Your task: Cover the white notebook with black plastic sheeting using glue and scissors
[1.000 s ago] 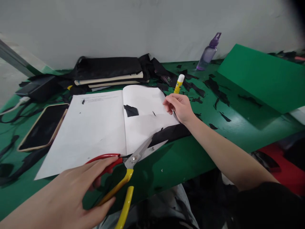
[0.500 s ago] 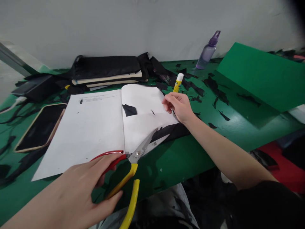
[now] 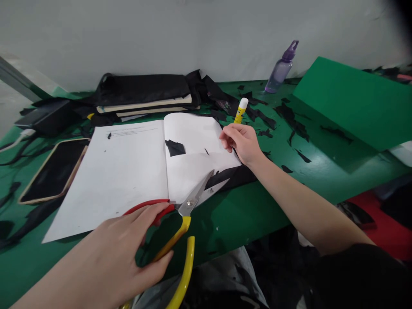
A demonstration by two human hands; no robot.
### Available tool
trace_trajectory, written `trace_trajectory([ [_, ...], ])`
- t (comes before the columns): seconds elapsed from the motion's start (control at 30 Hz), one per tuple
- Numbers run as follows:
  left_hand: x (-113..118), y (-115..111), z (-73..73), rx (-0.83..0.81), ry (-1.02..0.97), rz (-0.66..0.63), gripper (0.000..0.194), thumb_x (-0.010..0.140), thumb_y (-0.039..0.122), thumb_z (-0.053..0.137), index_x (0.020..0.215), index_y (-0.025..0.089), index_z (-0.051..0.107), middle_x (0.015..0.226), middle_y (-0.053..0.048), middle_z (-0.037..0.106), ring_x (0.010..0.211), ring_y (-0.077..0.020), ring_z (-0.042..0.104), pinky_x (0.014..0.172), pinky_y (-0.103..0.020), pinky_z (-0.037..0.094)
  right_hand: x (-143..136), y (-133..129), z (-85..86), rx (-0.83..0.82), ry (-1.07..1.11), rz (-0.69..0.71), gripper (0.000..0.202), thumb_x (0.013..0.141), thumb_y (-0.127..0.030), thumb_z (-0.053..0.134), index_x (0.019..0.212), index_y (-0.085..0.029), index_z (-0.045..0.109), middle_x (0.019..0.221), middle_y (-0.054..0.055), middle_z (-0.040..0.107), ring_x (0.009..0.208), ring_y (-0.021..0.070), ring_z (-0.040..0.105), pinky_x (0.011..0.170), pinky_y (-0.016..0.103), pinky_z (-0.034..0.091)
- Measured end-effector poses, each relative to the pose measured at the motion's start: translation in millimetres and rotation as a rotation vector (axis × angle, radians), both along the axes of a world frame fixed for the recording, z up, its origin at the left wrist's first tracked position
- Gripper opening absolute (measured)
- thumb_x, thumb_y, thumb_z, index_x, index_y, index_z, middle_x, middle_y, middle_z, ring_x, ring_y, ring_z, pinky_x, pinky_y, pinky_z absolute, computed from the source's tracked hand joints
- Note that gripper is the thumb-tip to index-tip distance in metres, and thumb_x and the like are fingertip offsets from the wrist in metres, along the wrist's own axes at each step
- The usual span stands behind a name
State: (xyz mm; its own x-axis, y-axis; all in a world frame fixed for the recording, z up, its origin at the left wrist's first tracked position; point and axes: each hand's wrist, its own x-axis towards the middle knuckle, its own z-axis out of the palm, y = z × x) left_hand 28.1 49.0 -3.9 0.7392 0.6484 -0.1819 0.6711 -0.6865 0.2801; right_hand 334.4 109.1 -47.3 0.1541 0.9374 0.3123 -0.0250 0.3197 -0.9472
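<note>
In my left hand (image 3: 128, 244) is a pair of scissors (image 3: 190, 204) with red and yellow handles. Fingers lie over the red handle, and the thumb is at the yellow one. The blades are spread, their tips by the lower edge of an open book (image 3: 128, 167) with white pages and by black material (image 3: 238, 178) under it. My right hand (image 3: 241, 141) rests at the book's right edge, fingers curled; whether they hold anything is hidden. Right behind it rises a yellow glue stick (image 3: 240, 112) with a white cap, its base hidden. A black scrap (image 3: 175, 148) lies on the right page.
A phone (image 3: 54, 171) and a black box with a cable (image 3: 45, 118) are at left. Behind the book lies a black case (image 3: 144, 90) over books. Black scraps (image 3: 292, 120), a purple bottle (image 3: 279, 71) and a green board (image 3: 354, 101) are at right.
The scissors and my left hand have shifted slightly right and up, with the blades still spread. My right hand and the book have stayed in place.
</note>
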Motion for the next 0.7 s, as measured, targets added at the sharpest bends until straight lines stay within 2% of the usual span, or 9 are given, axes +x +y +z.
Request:
trace_trajectory([
  [0.33, 0.0, 1.5, -5.7, 0.040, 0.027, 0.013, 0.050, 0.075, 0.047, 0.053, 0.121, 0.037, 0.035, 0.092, 0.005, 0.064, 0.069, -0.0182, 0.065, 0.056, -0.030, 0.051, 0.2, -0.9, 4.2, 0.023, -0.002, -0.038, 0.025, 0.082, -0.029, 0.054, 0.062, -0.017, 0.063, 0.048, -0.002, 0.054, 0.040, 0.0055, 0.046, 0.036, 0.020, 0.031],
  [0.5, -0.4, 2.4, -8.0, 0.049, 0.006, 0.009, 0.049, 0.076, 0.047, 0.053, 0.120, 0.037, 0.037, 0.089, 0.005, 0.065, 0.065, -0.0170, 0.065, 0.053, -0.027, 0.051, -0.2, -0.6, 4.0, 0.018, -0.009, -0.038, 0.024, 0.081, -0.029, 0.055, 0.061, -0.018, 0.063, 0.047, -0.003, 0.054, 0.040, 0.0054, 0.046, 0.036, 0.020, 0.031],
  [0.7, 1.2, 1.1, -5.3, -0.003, 0.009, 0.014, 0.046, 0.078, 0.043, 0.051, 0.120, 0.035, 0.037, 0.096, 0.003, 0.065, 0.071, -0.0178, 0.067, 0.056, -0.027, 0.052, 0.1, -0.4, 3.8, 0.019, -0.011, -0.039, 0.024, 0.081, -0.029, 0.054, 0.061, -0.018, 0.062, 0.047, -0.003, 0.053, 0.041, 0.0058, 0.046, 0.036, 0.020, 0.032],
])
